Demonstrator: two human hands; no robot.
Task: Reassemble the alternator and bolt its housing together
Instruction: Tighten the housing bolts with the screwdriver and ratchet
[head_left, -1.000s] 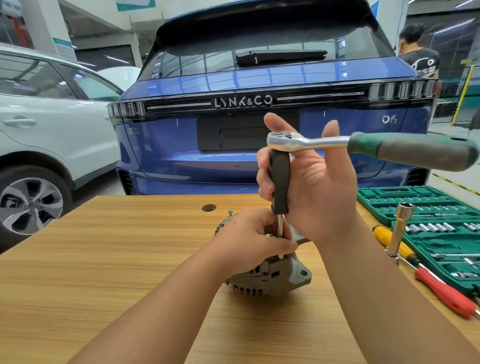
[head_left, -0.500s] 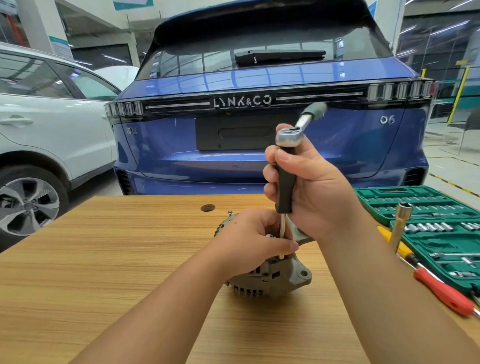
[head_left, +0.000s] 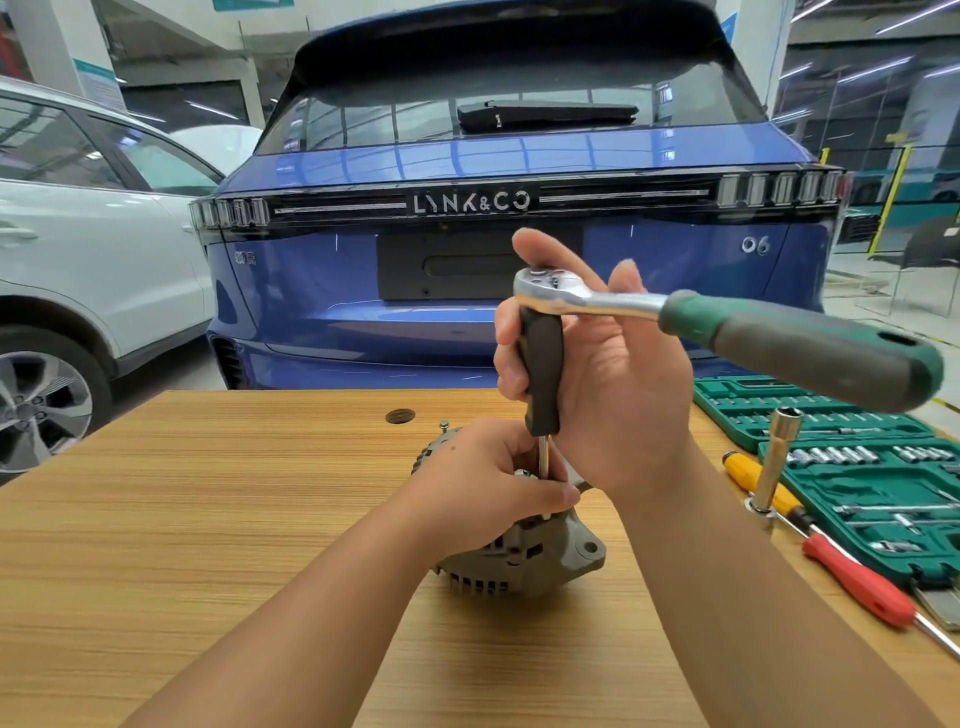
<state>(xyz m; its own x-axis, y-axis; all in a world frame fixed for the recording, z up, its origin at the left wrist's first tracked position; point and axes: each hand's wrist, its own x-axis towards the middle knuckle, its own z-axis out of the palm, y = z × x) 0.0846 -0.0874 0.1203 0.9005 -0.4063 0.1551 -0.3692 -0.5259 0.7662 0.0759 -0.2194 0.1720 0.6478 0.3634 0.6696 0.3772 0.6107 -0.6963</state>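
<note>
Above the alternator, the right hand gripped an upright ratchet extension; the left hand pinched its shaft.

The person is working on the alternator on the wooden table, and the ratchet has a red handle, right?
Not quite. The ratchet has a green and grey handle, as the head view shows. The red handle belongs to a screwdriver lying on the wooden table. The rest is right: the alternator is on that table.

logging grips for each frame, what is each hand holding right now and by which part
The right hand grips the ratchet tool by its black upright extension grip, not the green handle. The left hand pinches the thin metal shaft just above the alternator.
</note>
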